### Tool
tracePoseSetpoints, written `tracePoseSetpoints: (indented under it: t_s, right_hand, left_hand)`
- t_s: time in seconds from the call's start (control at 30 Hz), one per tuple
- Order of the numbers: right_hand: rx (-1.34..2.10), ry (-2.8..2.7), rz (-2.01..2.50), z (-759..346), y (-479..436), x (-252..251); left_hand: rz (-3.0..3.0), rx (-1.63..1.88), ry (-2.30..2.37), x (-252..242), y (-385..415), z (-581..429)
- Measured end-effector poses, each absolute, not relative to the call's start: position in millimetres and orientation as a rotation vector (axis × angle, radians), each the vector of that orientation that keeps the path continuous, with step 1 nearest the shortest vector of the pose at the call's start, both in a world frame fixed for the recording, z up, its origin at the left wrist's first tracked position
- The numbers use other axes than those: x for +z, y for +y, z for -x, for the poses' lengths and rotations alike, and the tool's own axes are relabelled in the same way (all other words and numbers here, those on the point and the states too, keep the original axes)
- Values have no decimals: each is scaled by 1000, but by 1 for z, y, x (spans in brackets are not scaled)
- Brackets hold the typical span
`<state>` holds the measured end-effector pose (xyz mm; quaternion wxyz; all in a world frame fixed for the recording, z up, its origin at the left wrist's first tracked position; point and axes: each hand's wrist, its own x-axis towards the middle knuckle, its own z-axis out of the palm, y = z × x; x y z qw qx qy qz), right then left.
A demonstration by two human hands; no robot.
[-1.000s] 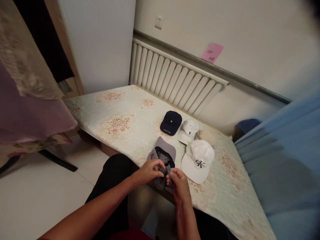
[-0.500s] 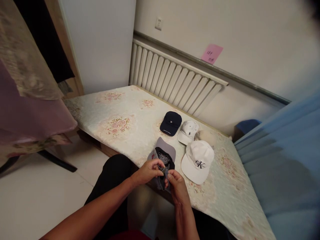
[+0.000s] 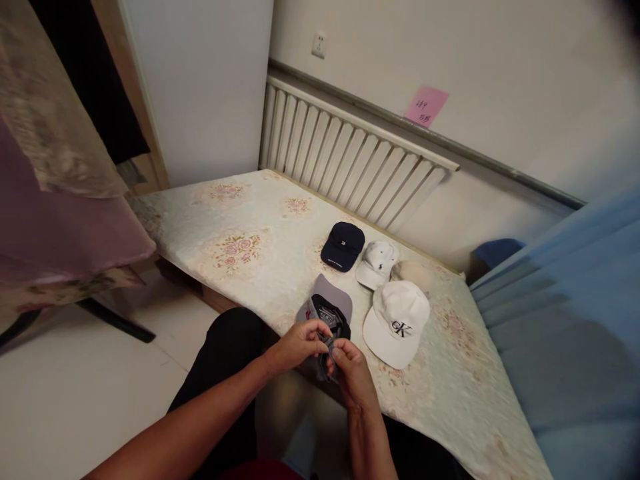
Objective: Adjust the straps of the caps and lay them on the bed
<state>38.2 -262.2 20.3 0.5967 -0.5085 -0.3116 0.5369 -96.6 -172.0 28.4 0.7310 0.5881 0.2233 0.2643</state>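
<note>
A grey baseball cap (image 3: 333,293) is turned with its dark inside towards me, its brim pointing away over the bed's edge. My left hand (image 3: 303,343) pinches the cap's back strap between thumb and finger. From the other side, my right hand (image 3: 351,367) grips the same strap, and the fingertips of both hands nearly meet. The fingers partly hide the strap and its fastening. Beyond the grey cap lie a navy cap (image 3: 343,247) and a small white cap (image 3: 377,264). A larger white cap with CK letters (image 3: 397,323) sits to the right, partly covering a beige cap (image 3: 414,275).
The caps lie on a bed with a floral cover (image 3: 270,233). Behind it stand a white radiator (image 3: 345,150) and a wall with a pink note (image 3: 427,105). A blue curtain (image 3: 565,313) hangs at the right; draped cloths (image 3: 65,187) hang at the left.
My fingertips have shifted slightly on the strap and drawn a little closer together. The other caps stay in place; the view has moved only slightly.
</note>
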Motion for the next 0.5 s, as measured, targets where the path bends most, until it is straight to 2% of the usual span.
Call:
tracePoseSetpoints:
  t_s: [0.5]
  right_hand:
    - [1126,-712,1287,-30,-260,28]
  left_hand:
    - [-1267,537,347,30,-177,94]
